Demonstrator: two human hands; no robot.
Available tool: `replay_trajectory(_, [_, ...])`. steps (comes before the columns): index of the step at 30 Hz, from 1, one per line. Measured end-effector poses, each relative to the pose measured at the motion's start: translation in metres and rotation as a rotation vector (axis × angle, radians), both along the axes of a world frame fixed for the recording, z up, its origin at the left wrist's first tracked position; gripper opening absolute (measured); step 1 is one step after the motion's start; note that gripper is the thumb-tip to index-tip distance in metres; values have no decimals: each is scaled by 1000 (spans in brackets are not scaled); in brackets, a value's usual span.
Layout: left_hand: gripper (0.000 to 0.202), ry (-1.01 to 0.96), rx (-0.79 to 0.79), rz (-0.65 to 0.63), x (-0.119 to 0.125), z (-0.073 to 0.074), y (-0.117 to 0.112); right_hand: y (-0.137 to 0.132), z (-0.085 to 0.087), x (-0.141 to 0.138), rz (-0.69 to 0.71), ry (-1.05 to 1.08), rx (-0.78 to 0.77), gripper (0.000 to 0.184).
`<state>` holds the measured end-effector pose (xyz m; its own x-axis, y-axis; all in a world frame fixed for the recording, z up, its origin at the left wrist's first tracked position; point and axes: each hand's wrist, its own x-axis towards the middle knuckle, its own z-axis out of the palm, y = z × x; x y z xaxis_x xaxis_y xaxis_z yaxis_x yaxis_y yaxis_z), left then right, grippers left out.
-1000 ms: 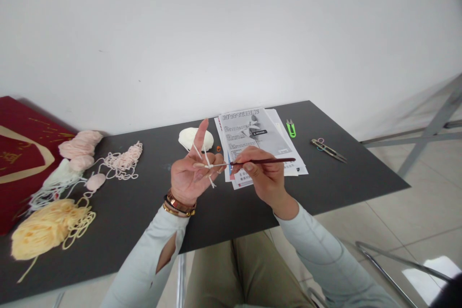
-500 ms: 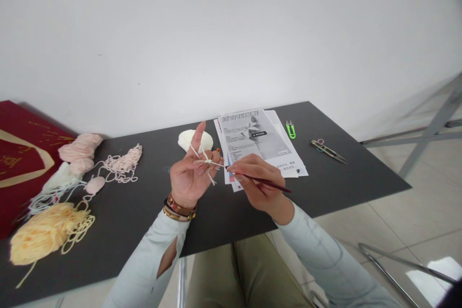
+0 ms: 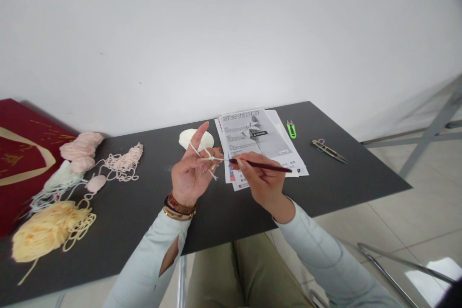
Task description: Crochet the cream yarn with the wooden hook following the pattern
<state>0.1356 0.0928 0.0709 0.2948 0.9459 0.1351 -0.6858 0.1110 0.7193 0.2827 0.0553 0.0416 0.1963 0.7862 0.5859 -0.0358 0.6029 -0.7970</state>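
White yarn (image 3: 211,158) runs around the raised index finger of my left hand (image 3: 189,178), and its loops are pinched between the thumb and other fingers. A short tail hangs below them. My right hand (image 3: 265,183) grips a dark red-handled crochet hook (image 3: 267,166) like a pen, its thin metal shaft pointing left into the yarn. Whether the tip sits inside a loop is too small to tell. Behind my left hand lies a ball of white yarn (image 3: 186,138), partly hidden by the index finger.
Printed sheets (image 3: 277,154) lie behind my right hand. Green thread snips (image 3: 291,129) and metal snips (image 3: 329,150) rest farther right. Pink yarn (image 3: 124,163), yellow yarn (image 3: 43,231) and a red bag (image 3: 29,154) are at the left of the black table (image 3: 144,221).
My right hand has turned the crochet hook closer to level, its handle end rising. The left hand still pinches the yarn, having shifted only slightly.
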Motion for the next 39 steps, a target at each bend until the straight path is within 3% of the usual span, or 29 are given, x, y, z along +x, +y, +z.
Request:
replay_trajectory(5, [72, -9, -34, -7, -1, 2, 0, 8, 1, -3, 165, 298, -247, 8])
replay_trajectory(11, [73, -41, -53, -60, -2, 0, -1, 22, 0, 0, 519, 578, -540, 17])
replay_trajectory(16, [66, -1, -5, -73, -1, -4, -1, 23, -3, -1, 699, 662, -632, 18])
replay_trajectory(24, [63, 42, 19, -131, -2, -5, 0, 23, -3, -4, 673, 660, -614, 19])
replay_trajectory(28, [40, 100, 23, -251, -16, -6, 9, 27, -6, 1, 659, 725, -658, 20])
replay_trajectory(32, [28, 381, 49, -475, -31, -12, 21, 32, -9, 6, 633, 776, -710, 17])
replay_trajectory(35, [30, 641, 95, -408, -34, -17, 28, 33, -9, 8, 627, 729, -721, 16])
replay_trajectory(39, [25, 756, 155, -347, -32, -22, 31, 35, -9, 10, 617, 671, -706, 16])
